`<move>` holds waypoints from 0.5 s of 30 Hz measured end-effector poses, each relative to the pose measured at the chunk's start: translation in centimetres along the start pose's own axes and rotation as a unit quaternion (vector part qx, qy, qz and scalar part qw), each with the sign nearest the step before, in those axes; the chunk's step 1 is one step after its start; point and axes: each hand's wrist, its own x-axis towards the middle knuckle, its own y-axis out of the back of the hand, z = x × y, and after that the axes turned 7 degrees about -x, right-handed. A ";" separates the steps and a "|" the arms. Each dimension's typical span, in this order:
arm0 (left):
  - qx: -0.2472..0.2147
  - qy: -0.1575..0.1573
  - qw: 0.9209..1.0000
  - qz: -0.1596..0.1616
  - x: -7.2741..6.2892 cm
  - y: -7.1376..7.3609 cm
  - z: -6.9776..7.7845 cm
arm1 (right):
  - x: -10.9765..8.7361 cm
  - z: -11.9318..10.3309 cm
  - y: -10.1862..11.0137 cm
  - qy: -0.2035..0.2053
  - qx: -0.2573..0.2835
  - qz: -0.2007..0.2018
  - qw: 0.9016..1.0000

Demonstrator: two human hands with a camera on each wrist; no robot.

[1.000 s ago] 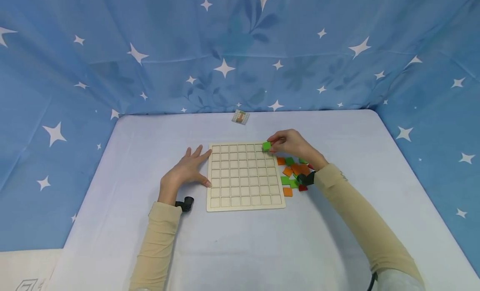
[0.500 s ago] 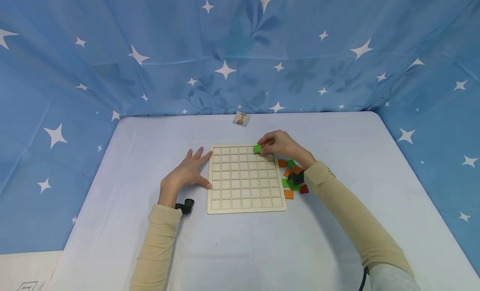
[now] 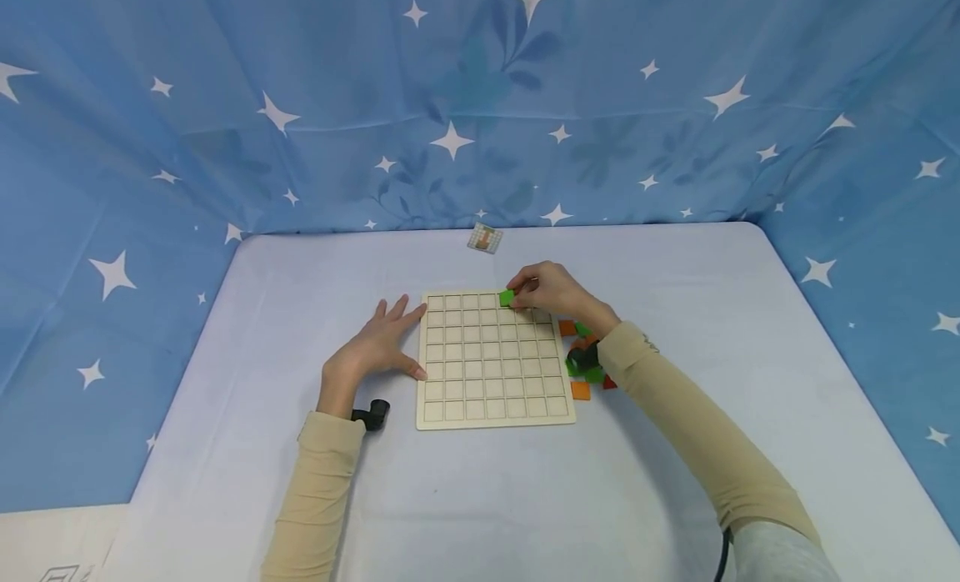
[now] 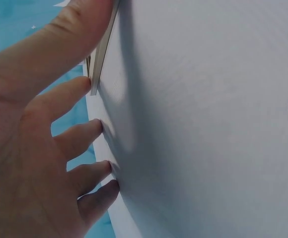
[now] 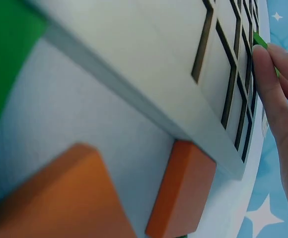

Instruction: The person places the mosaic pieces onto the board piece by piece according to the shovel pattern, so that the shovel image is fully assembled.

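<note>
A pale wooden grid board (image 3: 482, 361) lies flat on the white table. My right hand (image 3: 551, 290) pinches a green square tile (image 3: 507, 298) between thumb and fingers, at the far row of cells. In the right wrist view the tile's green edge (image 5: 259, 40) shows at the fingertips, by the board's grid. Spread fingers of my left hand (image 3: 378, 344) rest along the board's left side. The left wrist view shows the thumb and index fingertip at the board's edge (image 4: 103, 57), with the other fingertips on the tabletop.
Loose orange tiles (image 3: 581, 390), green tiles (image 3: 595, 375) and red ones lie right of the board, partly hidden by my right wrist. A small patterned card (image 3: 484, 238) lies near the table's far edge. A blue star-printed curtain (image 3: 337, 107) hangs behind.
My right hand has moved left along the board's far row with the green tile pinched in it. My left hand has stayed at the board's left side.
</note>
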 end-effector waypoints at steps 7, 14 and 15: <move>0.001 0.000 1.000 0.001 0.2 -0.1 0.1 | 0.0 -0.5 0.1 -0.003 -0.003 0.001 1.000; 0.004 0.001 1.000 -0.001 0.1 0.0 0.1 | 0.4 -0.9 -0.2 0.017 -0.057 0.004 0.998; 0.005 0.002 1.000 -0.001 0.1 0.0 0.1 | 0.5 -0.9 -0.3 0.021 -0.070 0.005 0.997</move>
